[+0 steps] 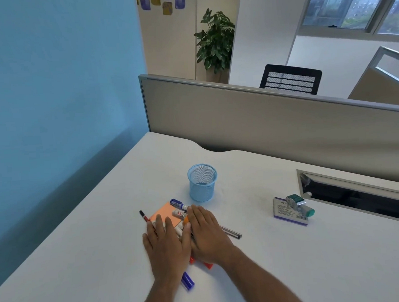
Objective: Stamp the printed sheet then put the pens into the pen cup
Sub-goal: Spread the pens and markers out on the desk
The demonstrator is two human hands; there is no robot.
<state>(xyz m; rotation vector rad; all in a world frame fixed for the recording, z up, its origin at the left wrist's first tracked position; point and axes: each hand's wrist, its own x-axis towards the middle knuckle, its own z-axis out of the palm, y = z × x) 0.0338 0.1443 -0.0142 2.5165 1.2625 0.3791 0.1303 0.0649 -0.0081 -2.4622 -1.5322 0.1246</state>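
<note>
Both of my hands lie flat, side by side, on a bunch of pens on the white desk [292, 273]. My left hand [166, 247] and my right hand [210, 235] press down with fingers together and grip nothing. Under them show a blue-capped marker [178, 204], a thin red-and-black pen [144, 216], a blue pen end [187, 281], orange pen parts [208, 265] and a grey pen [231, 231]. An orange paper pad [165, 213] lies beneath the pens. The blue mesh pen cup [202, 183] stands upright just beyond. To the right, a green-and-grey stamp [299, 204] rests on the printed sheet [287, 212].
A grey partition [262, 124] closes the desk's far side. A cable tray slot [358, 195] is sunk into the desk at the right. A blue wall stands left. Behind the partition are a black chair [290, 79] and a potted plant [216, 41].
</note>
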